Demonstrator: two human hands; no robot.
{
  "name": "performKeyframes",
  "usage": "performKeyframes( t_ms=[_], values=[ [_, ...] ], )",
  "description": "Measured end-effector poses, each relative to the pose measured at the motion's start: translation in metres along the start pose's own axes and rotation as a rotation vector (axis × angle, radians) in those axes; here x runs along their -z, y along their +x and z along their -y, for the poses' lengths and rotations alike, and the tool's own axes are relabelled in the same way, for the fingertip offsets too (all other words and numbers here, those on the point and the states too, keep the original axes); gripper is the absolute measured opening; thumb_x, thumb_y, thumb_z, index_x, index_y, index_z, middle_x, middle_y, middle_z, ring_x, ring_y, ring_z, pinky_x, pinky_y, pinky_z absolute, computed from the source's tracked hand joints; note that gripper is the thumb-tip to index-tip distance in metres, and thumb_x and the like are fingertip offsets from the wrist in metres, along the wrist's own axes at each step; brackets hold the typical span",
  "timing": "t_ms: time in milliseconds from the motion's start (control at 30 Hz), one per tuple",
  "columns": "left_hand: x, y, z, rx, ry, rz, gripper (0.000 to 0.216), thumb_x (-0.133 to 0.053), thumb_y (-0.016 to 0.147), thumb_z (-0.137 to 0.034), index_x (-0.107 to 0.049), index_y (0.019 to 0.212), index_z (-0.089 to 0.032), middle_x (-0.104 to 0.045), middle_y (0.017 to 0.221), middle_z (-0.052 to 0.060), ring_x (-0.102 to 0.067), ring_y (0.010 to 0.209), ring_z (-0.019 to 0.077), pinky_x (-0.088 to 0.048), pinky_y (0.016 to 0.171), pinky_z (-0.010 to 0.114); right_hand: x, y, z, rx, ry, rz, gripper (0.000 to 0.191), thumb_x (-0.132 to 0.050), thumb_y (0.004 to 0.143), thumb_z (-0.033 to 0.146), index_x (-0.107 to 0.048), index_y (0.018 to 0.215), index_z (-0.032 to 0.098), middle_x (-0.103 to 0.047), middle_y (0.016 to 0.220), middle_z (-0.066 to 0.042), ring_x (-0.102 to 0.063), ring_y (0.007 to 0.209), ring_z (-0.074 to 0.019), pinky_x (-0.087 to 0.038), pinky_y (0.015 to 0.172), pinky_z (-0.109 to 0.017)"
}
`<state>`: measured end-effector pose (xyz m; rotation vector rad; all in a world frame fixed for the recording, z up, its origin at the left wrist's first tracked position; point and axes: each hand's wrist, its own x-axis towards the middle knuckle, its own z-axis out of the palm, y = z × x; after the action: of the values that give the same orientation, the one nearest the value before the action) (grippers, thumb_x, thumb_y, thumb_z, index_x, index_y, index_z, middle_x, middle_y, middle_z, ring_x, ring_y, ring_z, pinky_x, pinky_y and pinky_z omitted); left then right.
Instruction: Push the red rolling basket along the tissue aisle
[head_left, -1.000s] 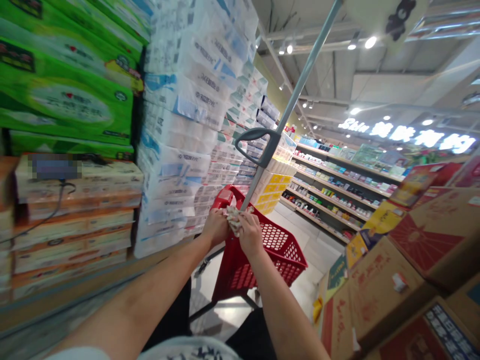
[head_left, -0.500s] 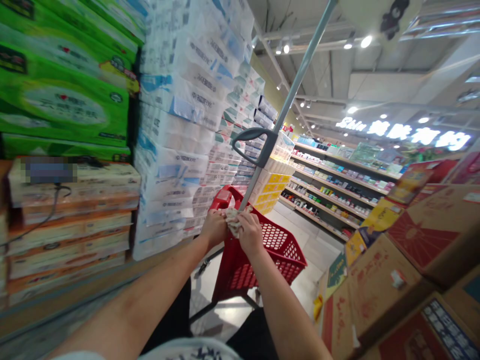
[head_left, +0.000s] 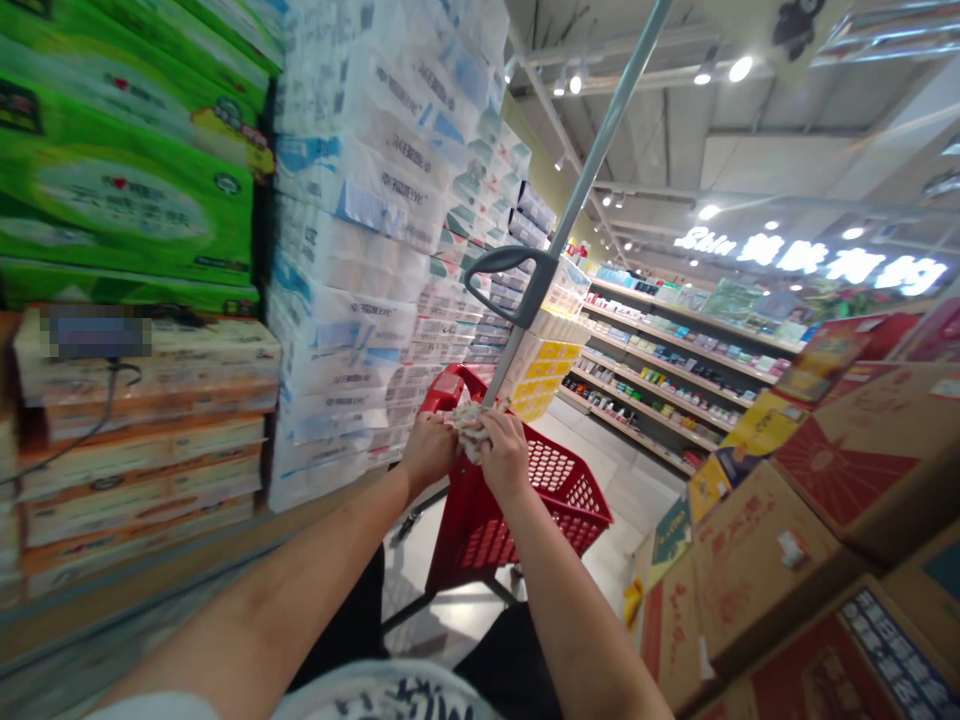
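Note:
My left hand (head_left: 427, 450) and my right hand (head_left: 505, 455) are both closed on a crumpled pale cloth (head_left: 469, 428) held between them. They are right at the foot of the grey pull handle (head_left: 592, 165) of a red plastic shopping basket (head_left: 559, 495). The cloth is pressed against the handle's pole just above the basket's rim. The handle's grey loop grip (head_left: 510, 285) is above my hands, with the pole slanting up to the right.
Tall stacks of tissue packs, green (head_left: 127, 180), white-blue (head_left: 352, 230) and orange (head_left: 142, 440), line the left. Red and brown cardboard cartons (head_left: 817, 490) crowd the right. Shelves of small goods (head_left: 675, 380) run along the aisle beyond the basket, over a light tiled floor (head_left: 630, 495).
Both hands with the cloth have shifted slightly upward along the handle's base. The view has tilted a little; the basket stays in place.

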<state>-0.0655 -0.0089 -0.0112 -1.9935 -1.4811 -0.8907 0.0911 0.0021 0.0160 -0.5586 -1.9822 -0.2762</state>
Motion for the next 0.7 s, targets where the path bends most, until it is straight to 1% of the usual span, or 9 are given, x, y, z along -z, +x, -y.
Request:
performKeyframes(
  t_ms=[33,100,233,300,400,467,633,700],
  values=[
    [0.0,0.0,0.0,-0.003,0.005,-0.004,0.022,-0.05,0.085,-0.025,-0.07,0.08,-0.018,-0.069,0.076,0.01,-0.059,0.079,0.0243,-0.033,0.074,0.04,0.0,0.001,0.001,-0.008,-0.003,-0.003,0.036,-0.051,0.08,0.001,-0.069,0.105,0.019,-0.065,0.108,-0.007,-0.051,0.104,-0.0207,-0.044,0.097,-0.035],
    [0.0,0.0,-0.001,-0.002,0.007,0.01,0.02,-0.051,0.084,-0.023,-0.07,0.079,-0.019,-0.069,0.076,0.009,-0.059,0.08,0.0245,-0.033,0.074,0.04,-0.002,-0.003,0.002,-0.017,-0.02,0.032,0.035,-0.051,0.08,0.002,-0.069,0.105,0.02,-0.064,0.108,-0.006,-0.051,0.103,-0.0208,-0.044,0.095,-0.035],
    [0.001,0.001,-0.001,0.015,0.009,0.063,0.018,-0.053,0.08,-0.018,-0.068,0.07,-0.019,-0.069,0.074,0.007,-0.058,0.079,0.0241,-0.032,0.075,0.04,-0.006,-0.015,0.006,-0.018,-0.039,0.128,0.034,-0.052,0.079,0.001,-0.07,0.1,0.021,-0.066,0.103,-0.005,-0.052,0.095,-0.0207,-0.047,0.088,-0.033],
    [0.001,0.001,-0.001,0.008,0.006,0.055,0.017,-0.053,0.08,-0.017,-0.068,0.071,-0.019,-0.069,0.075,0.007,-0.058,0.079,0.0241,-0.032,0.074,0.04,-0.005,-0.014,0.006,-0.025,-0.032,0.124,0.034,-0.052,0.079,0.001,-0.07,0.099,0.021,-0.066,0.102,-0.004,-0.052,0.095,-0.0206,-0.047,0.088,-0.032],
    [0.001,0.0,0.0,-0.011,-0.001,0.016,0.017,-0.053,0.082,-0.02,-0.069,0.077,-0.019,-0.069,0.077,0.008,-0.058,0.079,0.0241,-0.032,0.073,0.04,-0.001,-0.006,0.006,-0.036,-0.027,0.062,0.035,-0.053,0.078,0.0,-0.069,0.102,0.02,-0.065,0.107,-0.006,-0.051,0.101,-0.0207,-0.045,0.094,-0.033],
    [0.001,0.0,0.0,-0.011,-0.009,0.005,0.018,-0.052,0.082,-0.023,-0.069,0.079,-0.018,-0.069,0.078,0.009,-0.058,0.08,0.0239,-0.032,0.074,0.04,-0.001,-0.006,0.006,-0.042,-0.034,0.045,0.035,-0.053,0.079,0.001,-0.069,0.104,0.019,-0.064,0.109,-0.007,-0.05,0.103,-0.0207,-0.044,0.096,-0.033],
    [0.003,0.0,-0.002,0.029,-0.005,0.069,0.02,-0.052,0.08,-0.019,-0.067,0.068,-0.019,-0.068,0.072,0.007,-0.058,0.079,0.0241,-0.032,0.075,0.041,-0.007,-0.017,0.005,-0.042,-0.045,0.136,0.034,-0.054,0.078,0.001,-0.07,0.101,0.021,-0.065,0.106,-0.005,-0.051,0.097,-0.0206,-0.046,0.091,-0.032],
    [0.005,0.0,-0.002,0.029,0.001,0.077,0.02,-0.051,0.08,-0.019,-0.067,0.069,-0.019,-0.069,0.072,0.007,-0.058,0.078,0.0244,-0.032,0.075,0.041,-0.006,-0.016,0.004,-0.04,-0.041,0.138,0.035,-0.055,0.077,0.001,-0.069,0.102,0.021,-0.065,0.106,-0.005,-0.051,0.098,-0.0206,-0.046,0.091,-0.032]
  ],
)
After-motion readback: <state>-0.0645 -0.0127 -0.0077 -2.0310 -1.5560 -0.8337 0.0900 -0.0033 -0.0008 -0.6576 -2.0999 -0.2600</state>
